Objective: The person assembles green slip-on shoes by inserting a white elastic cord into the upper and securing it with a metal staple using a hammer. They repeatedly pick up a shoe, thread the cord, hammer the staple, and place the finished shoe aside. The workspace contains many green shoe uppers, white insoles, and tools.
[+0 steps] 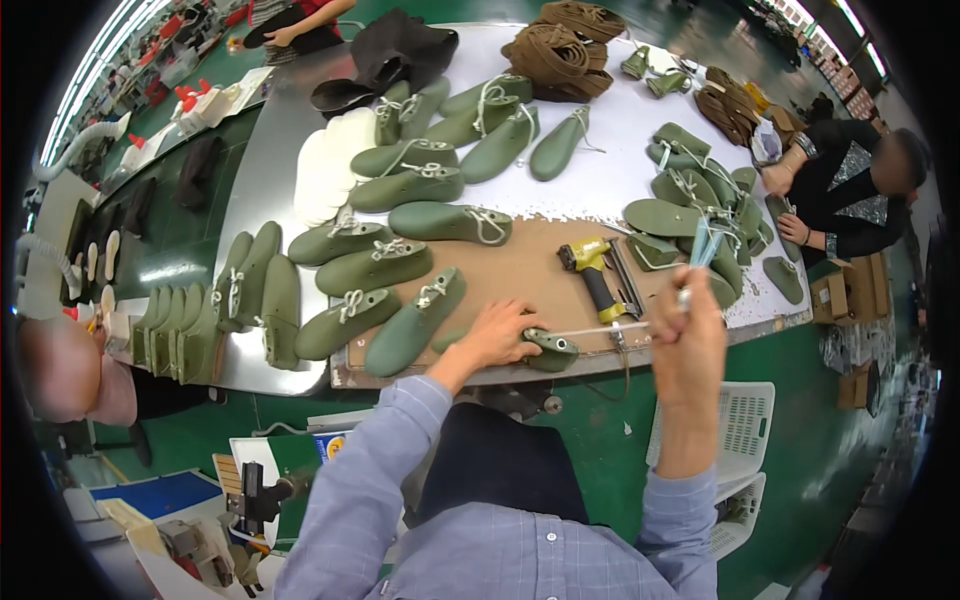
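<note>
At the near edge of the table my left hand (pixel 492 335) is closed over a green shoe last (pixel 553 354) and presses it to the brown board (pixel 520 260). A white cord (pixel 598 331) runs taut from the top of the last to my right hand (pixel 688 335). That hand is raised to the right in a fist around the cord, slightly blurred. Pale blue-white strands (pixel 706 240) stick up above the fist. Between and beyond my hands lies a yellow and black staple gun (pixel 595 280) with a hose at its grip. Just left of my left hand rests another green last (pixel 417 320) with its cord tied.
Several tied lasts (pixel 375 265) spread over the left and middle; a pile of lasts (pixel 690 190) lies right. Brown material (pixel 560 50) and white insoles (pixel 335 165) sit farther back. A person in black (pixel 850 190) works at the right edge. White baskets (pixel 745 430) stand below right.
</note>
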The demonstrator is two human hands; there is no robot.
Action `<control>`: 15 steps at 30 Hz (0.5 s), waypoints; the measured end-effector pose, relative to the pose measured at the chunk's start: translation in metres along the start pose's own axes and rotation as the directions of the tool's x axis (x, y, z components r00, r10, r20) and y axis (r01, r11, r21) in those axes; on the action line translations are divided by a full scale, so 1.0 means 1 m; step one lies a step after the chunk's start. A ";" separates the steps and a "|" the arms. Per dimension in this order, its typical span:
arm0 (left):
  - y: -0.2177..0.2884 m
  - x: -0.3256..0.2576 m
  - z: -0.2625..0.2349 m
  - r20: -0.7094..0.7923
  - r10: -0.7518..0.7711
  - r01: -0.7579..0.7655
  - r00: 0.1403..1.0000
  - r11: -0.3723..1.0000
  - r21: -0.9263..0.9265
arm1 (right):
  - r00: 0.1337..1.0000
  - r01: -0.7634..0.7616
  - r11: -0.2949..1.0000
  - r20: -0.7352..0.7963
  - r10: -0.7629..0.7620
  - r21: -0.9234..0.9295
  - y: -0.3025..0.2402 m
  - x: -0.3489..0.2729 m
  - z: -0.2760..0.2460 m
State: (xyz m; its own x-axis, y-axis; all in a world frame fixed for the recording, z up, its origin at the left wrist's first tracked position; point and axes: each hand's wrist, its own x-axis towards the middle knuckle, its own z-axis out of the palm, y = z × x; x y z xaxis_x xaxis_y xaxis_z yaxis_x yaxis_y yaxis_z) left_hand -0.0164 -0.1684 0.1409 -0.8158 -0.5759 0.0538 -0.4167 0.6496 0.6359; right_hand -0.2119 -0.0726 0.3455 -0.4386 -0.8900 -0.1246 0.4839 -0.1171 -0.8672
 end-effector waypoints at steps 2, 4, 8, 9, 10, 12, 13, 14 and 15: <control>-0.005 -0.002 0.031 -0.023 -0.068 0.067 0.997 0.996 -0.055 | 1.000 0.003 0.997 0.007 -0.003 -0.081 0.009 -0.005 -0.004; 0.004 -0.005 0.038 -0.110 -0.026 0.033 0.994 0.998 0.062 | 0.998 0.062 0.991 -0.001 -0.063 -0.120 0.004 -0.007 -0.013; 0.015 -0.012 0.032 -0.139 0.081 -0.043 0.987 0.965 0.259 | 0.992 0.115 0.990 -0.044 -0.119 -0.080 0.005 -0.005 -0.013; 0.013 -0.010 0.028 -0.113 0.076 -0.040 0.991 0.957 0.287 | 0.992 0.120 0.992 -0.041 -0.122 -0.044 0.007 -0.005 -0.005; 0.008 -0.007 0.023 -0.012 0.015 -0.013 1.000 0.983 0.186 | 0.996 0.091 0.995 0.015 -0.090 -0.040 0.008 -0.008 0.002; -0.005 0.006 0.012 0.201 -0.074 0.079 0.977 0.997 -0.018 | 0.992 0.122 0.991 0.015 -0.121 -0.052 0.005 -0.007 0.012; -0.011 0.010 0.006 0.257 -0.096 0.114 0.962 0.992 -0.054 | 0.990 0.138 0.989 0.016 -0.137 -0.062 0.004 -0.005 0.015; -0.019 0.010 -0.002 0.311 -0.116 0.150 0.943 0.985 -0.088 | 0.979 0.197 0.979 0.063 -0.194 -0.058 0.002 0.004 0.005; -0.027 0.011 -0.007 0.365 -0.128 0.183 0.922 0.976 -0.121 | 0.982 0.184 0.981 0.051 -0.181 -0.058 0.001 0.008 -0.002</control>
State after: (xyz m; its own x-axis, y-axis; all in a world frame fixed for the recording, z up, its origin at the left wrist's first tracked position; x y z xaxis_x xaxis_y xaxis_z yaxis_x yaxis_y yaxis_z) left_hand -0.0115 -0.1961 0.1295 -0.8456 -0.4329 -0.3123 -0.5070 0.4681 0.7238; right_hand -0.2166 -0.0792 0.3430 -0.4798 -0.8754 0.0597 0.3499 -0.2533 -0.9019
